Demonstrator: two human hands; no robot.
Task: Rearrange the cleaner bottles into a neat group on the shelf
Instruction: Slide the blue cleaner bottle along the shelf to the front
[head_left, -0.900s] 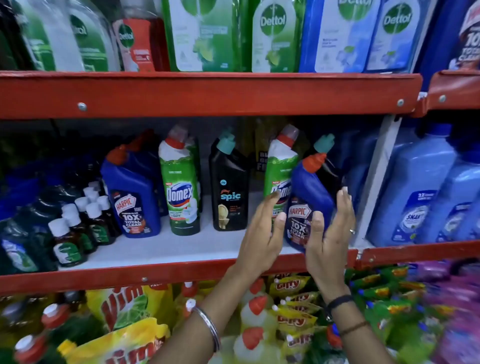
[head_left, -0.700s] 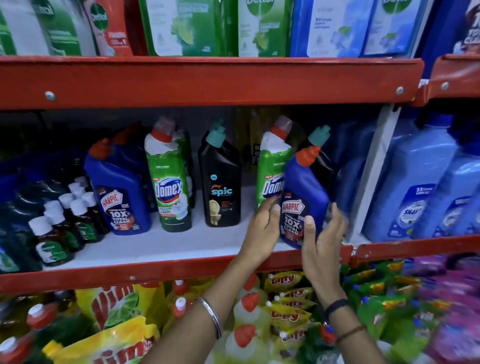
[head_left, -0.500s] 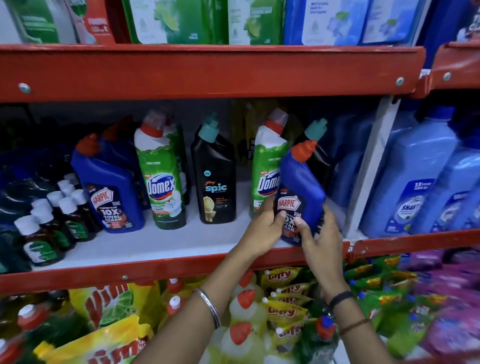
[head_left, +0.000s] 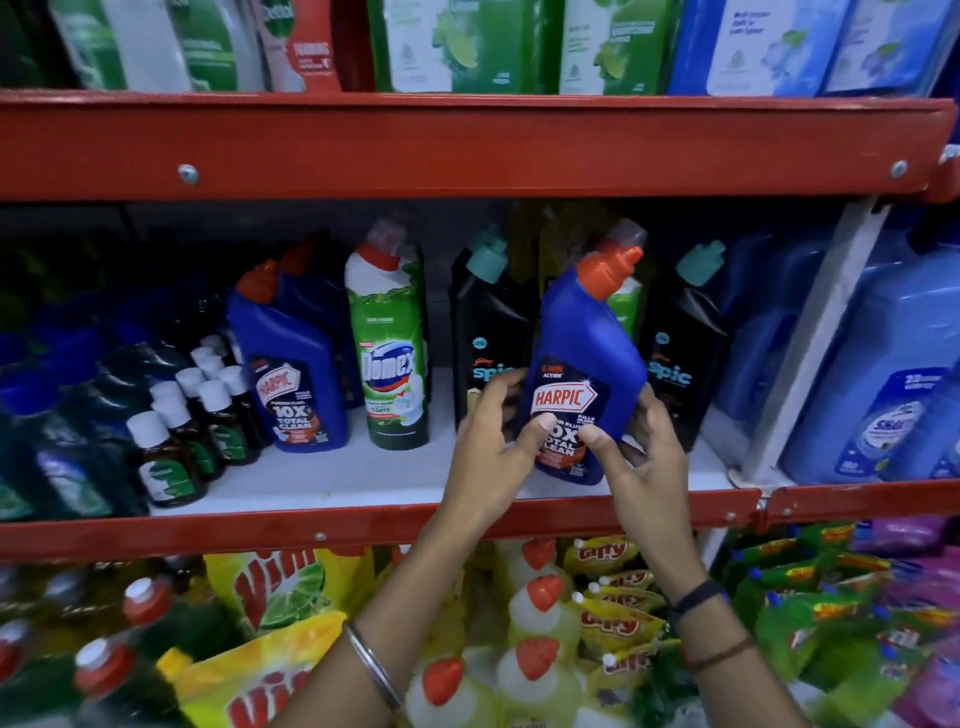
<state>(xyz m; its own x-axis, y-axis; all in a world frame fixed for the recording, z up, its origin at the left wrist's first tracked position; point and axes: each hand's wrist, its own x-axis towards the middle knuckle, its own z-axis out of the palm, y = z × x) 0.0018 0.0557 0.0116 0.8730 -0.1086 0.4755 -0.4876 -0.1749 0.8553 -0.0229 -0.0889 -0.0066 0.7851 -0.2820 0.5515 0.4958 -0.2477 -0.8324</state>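
A: Nearest us, what has changed?

B: Both hands have come in lower around the blue Harpic bottle (head_left: 582, 374). The left hand (head_left: 493, 452) and right hand (head_left: 644, 457) each have a closed grip on its lower body, thumbs across the label.

A: And the bottle?

B: Shifted left; a moment ago it stood beside the right black Spic bottle (head_left: 685, 358), now it covers the green bottle behind it. It seems just clear of the shelf (head_left: 363, 473).

A: Meaning?

B: Probably heading farther left, toward the other Harpic bottle (head_left: 291, 374).
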